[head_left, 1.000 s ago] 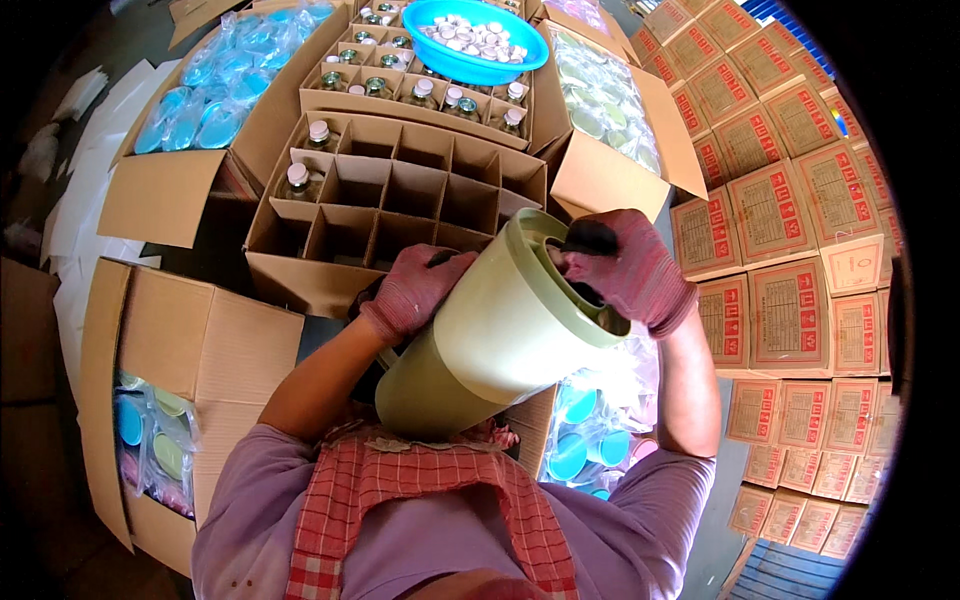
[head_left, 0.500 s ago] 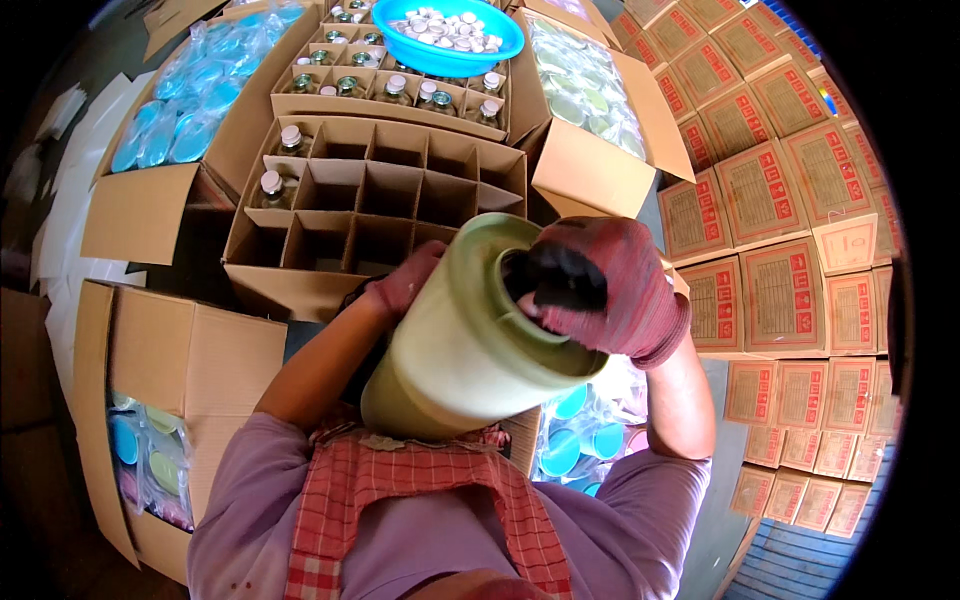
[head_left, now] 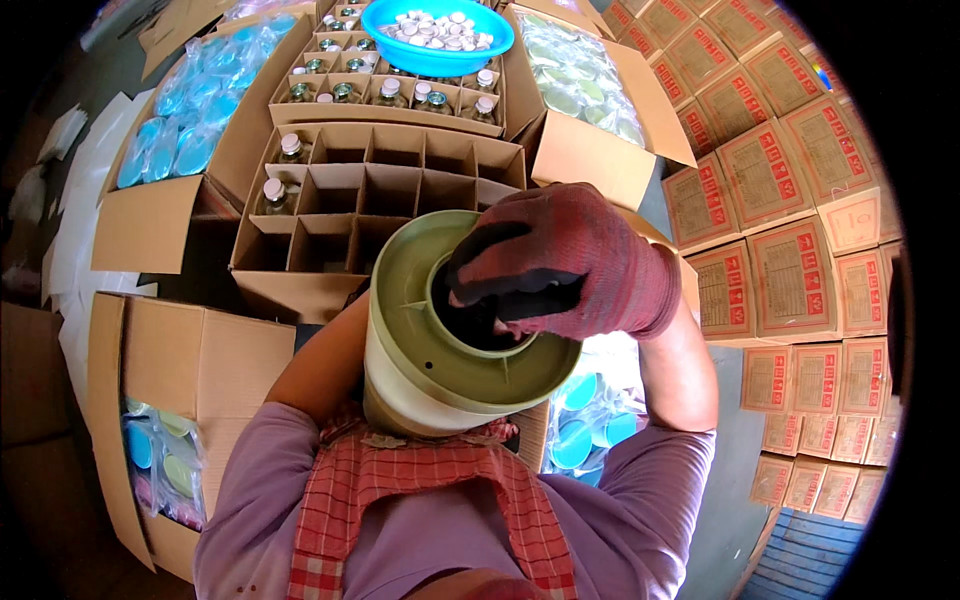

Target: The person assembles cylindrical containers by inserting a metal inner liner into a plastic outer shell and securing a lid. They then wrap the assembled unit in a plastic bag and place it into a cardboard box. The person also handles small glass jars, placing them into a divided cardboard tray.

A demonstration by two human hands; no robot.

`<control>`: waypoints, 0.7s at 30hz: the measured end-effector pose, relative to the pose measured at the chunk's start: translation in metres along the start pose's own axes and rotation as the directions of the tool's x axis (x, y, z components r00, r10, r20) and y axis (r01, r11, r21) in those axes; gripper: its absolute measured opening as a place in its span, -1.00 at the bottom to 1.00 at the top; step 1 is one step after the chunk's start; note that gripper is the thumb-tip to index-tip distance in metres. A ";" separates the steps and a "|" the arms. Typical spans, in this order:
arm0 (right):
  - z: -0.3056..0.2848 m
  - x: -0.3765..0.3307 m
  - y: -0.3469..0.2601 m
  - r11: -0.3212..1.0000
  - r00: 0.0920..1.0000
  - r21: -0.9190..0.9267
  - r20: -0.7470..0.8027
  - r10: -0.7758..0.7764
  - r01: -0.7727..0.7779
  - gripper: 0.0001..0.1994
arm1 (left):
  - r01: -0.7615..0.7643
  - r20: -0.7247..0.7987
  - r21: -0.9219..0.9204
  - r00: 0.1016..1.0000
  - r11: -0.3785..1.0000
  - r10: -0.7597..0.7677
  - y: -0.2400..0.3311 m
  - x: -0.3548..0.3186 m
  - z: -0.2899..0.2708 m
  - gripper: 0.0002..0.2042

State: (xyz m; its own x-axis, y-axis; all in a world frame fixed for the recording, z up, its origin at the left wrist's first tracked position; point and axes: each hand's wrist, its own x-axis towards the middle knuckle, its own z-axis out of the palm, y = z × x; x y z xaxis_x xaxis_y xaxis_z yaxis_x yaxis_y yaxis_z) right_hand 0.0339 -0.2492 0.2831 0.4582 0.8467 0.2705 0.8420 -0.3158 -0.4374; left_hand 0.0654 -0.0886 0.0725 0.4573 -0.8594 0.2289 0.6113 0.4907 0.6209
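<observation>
A large olive-green plastic cylinder is held against my chest, its round end with a raised inner ring turned up at me. My right hand, in a red and black glove with bare fingertips, reaches into the dark recess inside that ring. Its fingers are bent together; anything between them is hidden. My left forearm runs behind the cylinder, which covers the left hand. Just beyond stands a divided carton with two capped glass bottles in its left column.
Behind it, another carton holds several bottles, and a blue basin of small caps rests on top. Open cartons of bagged blue lids and bagged green lids flank these. Printed boxes are stacked along the right.
The cylinder has tipped so its end faces me more squarely. My right hand has shifted left and slightly up with it. My left hand has gone out of sight behind the cylinder.
</observation>
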 end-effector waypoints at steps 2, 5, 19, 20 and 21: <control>0.005 0.002 -0.010 0.992 0.993 -0.073 -0.073 0.098 -0.103 -0.72 | -0.022 -0.033 0.034 0.999 0.999 0.024 0.002 -0.006 0.000 -0.76; 0.006 -0.008 -0.015 0.888 0.903 -0.178 -0.011 0.429 -0.424 -0.67 | -0.060 -0.133 0.262 0.986 0.963 0.098 0.006 -0.012 -0.003 -0.76; 0.005 0.015 -0.013 0.991 0.990 -0.002 0.044 -0.135 0.136 -0.68 | 0.026 -0.047 0.135 0.999 0.990 -0.020 0.009 -0.008 -0.006 -0.79; 0.007 0.019 -0.012 0.983 0.977 0.035 0.111 -0.184 0.181 -0.66 | 0.030 -0.019 0.070 0.999 0.997 -0.029 0.005 -0.007 -0.002 -0.79; 0.009 0.022 -0.010 0.981 0.976 0.031 0.094 -0.196 0.194 -0.66 | 0.036 -0.012 0.048 0.999 0.998 -0.036 0.003 -0.007 -0.001 -0.79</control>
State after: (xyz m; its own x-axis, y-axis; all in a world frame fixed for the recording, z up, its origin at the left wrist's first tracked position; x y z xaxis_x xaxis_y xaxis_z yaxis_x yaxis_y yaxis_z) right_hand 0.0329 -0.2238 0.2860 0.2554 0.9285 0.2695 0.9057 -0.1322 -0.4027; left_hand 0.0652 -0.0811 0.0717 0.4426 -0.8746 0.1979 0.5958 0.4518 0.6640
